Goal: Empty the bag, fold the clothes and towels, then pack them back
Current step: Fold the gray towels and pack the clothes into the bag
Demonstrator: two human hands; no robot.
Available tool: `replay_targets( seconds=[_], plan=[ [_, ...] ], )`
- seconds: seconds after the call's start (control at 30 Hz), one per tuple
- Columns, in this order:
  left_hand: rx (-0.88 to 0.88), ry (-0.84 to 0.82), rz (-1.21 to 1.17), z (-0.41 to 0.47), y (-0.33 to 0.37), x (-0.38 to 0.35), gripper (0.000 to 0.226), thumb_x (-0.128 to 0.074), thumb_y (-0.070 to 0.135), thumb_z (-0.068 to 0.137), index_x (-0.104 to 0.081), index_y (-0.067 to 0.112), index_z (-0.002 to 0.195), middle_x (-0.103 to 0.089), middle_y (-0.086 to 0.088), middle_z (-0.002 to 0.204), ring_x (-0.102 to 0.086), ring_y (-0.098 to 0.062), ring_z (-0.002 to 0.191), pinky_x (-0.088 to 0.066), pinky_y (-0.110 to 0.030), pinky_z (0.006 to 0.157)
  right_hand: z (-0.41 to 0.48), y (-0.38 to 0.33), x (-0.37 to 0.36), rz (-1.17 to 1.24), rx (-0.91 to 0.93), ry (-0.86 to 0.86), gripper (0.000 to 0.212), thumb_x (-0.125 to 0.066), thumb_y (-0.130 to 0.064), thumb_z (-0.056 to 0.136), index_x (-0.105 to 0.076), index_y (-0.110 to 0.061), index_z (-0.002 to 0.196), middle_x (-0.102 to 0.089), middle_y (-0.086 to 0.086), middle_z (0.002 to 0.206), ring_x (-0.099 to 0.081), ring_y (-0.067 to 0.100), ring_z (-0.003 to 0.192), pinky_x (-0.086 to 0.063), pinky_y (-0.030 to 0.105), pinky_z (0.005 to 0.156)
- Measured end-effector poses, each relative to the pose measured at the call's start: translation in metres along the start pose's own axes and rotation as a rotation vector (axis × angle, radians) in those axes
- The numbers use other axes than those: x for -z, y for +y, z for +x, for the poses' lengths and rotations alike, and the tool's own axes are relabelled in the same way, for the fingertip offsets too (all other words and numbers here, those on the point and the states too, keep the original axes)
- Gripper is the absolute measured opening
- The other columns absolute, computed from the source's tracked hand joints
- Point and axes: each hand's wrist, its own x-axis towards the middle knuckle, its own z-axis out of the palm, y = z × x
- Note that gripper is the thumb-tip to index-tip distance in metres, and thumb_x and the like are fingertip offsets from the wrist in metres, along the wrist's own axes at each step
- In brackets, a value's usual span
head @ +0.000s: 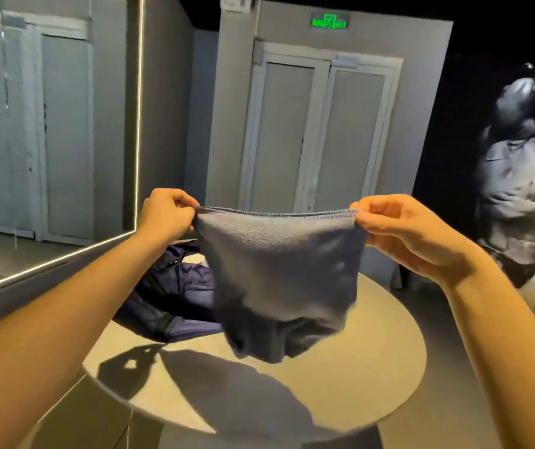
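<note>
Two hands hold one item at frame centre: a grey-blue terry towel (pixel 279 270), stretched by its stitched top hem and hanging in the air above a round beige table (pixel 373 367). The left hand (pixel 167 212) pinches the left corner of the hem between thumb and curled fingers. The right hand (pixel 398 226) pinches the right corner likewise. The towel's lower part hangs loose and bunched, apart from the tabletop, over which it casts a shadow.

A dark navy fabric bag (pixel 175 286) lies slumped on the far left part of the table, behind the towel and partly hidden by it. Whether anything remains inside it cannot be told.

Assessment: the emptying step appears under way or done, as at least this towel is out. It is spread for folding, with no fold made yet. No folded pile shows on the table. Folding and repacking appear largely outstanding.

Surroundings: a mirror with a lit edge (pixel 138 124) at upper left, and a green exit sign (pixel 329 21) above white double doors (pixel 321 134) at upper centre.
</note>
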Motion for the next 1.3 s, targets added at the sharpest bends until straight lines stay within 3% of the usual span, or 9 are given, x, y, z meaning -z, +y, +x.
replay_targets(
  seconds=[0.1, 0.27, 0.37, 0.5, 0.63, 0.9, 1.0, 1.1, 1.3],
  plan=[
    [0.022, 0.010, -0.072, -0.003, 0.008, 0.004, 0.027, -0.059, -0.005, 0.091, -0.073, 0.018, 0.085, -0.073, -0.009, 0.088, -0.071, -0.020, 0.067, -0.058, -0.026, 0.056, 0.014, 0.003, -0.001, -0.343, 0.046, 0.275, 0.024, -0.061, -0.024, 0.101, -0.072, -0.004, 0.092, -0.074, 0.010, 0.088, -0.070, 0.022, 0.082, -0.062, 0.024, 0.073],
    [0.050, -0.005, -0.274, -0.001, 0.016, 0.008, 0.031, -0.052, -0.008, 0.095, -0.070, 0.016, 0.087, -0.072, -0.011, 0.090, -0.070, -0.018, 0.064, -0.052, -0.021, 0.051, 0.018, 0.003, 0.004, -0.223, 0.143, 0.474, 0.023, -0.061, -0.022, 0.101, -0.073, -0.003, 0.099, -0.075, 0.010, 0.091, -0.071, 0.019, 0.084, -0.062, 0.025, 0.071],
    [0.054, -0.009, -0.359, -0.005, 0.023, 0.009, 0.031, -0.046, -0.008, 0.099, -0.070, 0.012, 0.096, -0.070, -0.010, 0.090, -0.068, -0.017, 0.066, -0.057, -0.022, 0.056, 0.013, 0.003, 0.003, -0.077, 0.075, 0.373, 0.023, -0.059, -0.021, 0.101, -0.072, -0.001, 0.099, -0.075, 0.010, 0.091, -0.072, 0.020, 0.082, -0.064, 0.034, 0.076],
    [0.001, 0.049, -0.465, -0.006, 0.032, 0.015, 0.033, -0.046, -0.003, 0.092, -0.067, 0.016, 0.075, -0.059, -0.001, 0.063, -0.052, -0.010, 0.049, -0.044, -0.021, 0.046, -0.005, -0.004, 0.013, 0.313, 0.062, 0.030, 0.023, -0.067, -0.031, 0.092, -0.071, -0.010, 0.084, -0.066, 0.003, 0.076, -0.060, 0.014, 0.068, -0.053, 0.020, 0.060],
    [-0.025, 0.078, -0.493, -0.008, 0.041, 0.016, 0.033, -0.052, 0.005, 0.087, -0.055, 0.017, 0.057, -0.037, 0.001, 0.053, -0.031, -0.013, 0.049, -0.027, -0.023, 0.046, 0.000, -0.001, 0.016, 0.119, 0.074, 0.299, 0.020, -0.060, -0.023, 0.100, -0.072, -0.010, 0.091, -0.070, 0.004, 0.081, -0.063, 0.018, 0.077, -0.055, 0.026, 0.067],
    [0.197, -0.130, -0.497, -0.012, 0.052, 0.005, 0.018, -0.054, 0.004, 0.081, -0.056, 0.012, 0.065, -0.045, -0.002, 0.061, -0.029, -0.013, 0.050, -0.024, -0.023, 0.052, -0.002, 0.017, 0.027, 0.478, 0.202, 0.305, 0.021, -0.054, -0.014, 0.099, -0.071, -0.014, 0.086, -0.067, 0.001, 0.085, -0.063, 0.014, 0.080, -0.054, 0.024, 0.072],
    [0.288, -0.303, -0.390, -0.007, 0.043, -0.012, 0.012, -0.055, 0.006, 0.089, -0.062, 0.009, 0.079, -0.047, 0.004, 0.053, -0.031, -0.009, 0.045, -0.025, -0.017, 0.044, 0.002, 0.043, 0.037, 0.369, 0.053, 0.397, 0.022, -0.059, -0.020, 0.097, -0.074, -0.016, 0.082, -0.063, 0.010, 0.082, -0.057, 0.019, 0.077, -0.047, 0.030, 0.071],
    [0.334, -0.373, -0.228, -0.003, 0.012, -0.050, 0.011, -0.059, 0.003, 0.091, -0.069, 0.003, 0.094, -0.058, -0.008, 0.072, -0.047, -0.016, 0.055, -0.038, -0.021, 0.047, 0.015, 0.090, 0.039, 0.036, -0.269, 0.538, 0.020, -0.072, -0.025, 0.093, -0.076, -0.005, 0.089, -0.061, 0.029, 0.083, -0.051, 0.028, 0.075, -0.041, 0.036, 0.066],
    [0.420, -0.362, 0.061, -0.022, -0.096, -0.156, 0.013, -0.060, 0.007, 0.080, -0.067, 0.012, 0.071, -0.055, -0.012, 0.065, -0.046, -0.023, 0.063, -0.038, -0.038, 0.058, 0.027, 0.201, 0.005, -0.086, -0.676, 0.528, 0.014, -0.066, -0.005, 0.094, -0.074, 0.006, 0.089, -0.068, 0.016, 0.063, -0.046, 0.018, 0.051, -0.031, 0.027, 0.048]
  ],
)
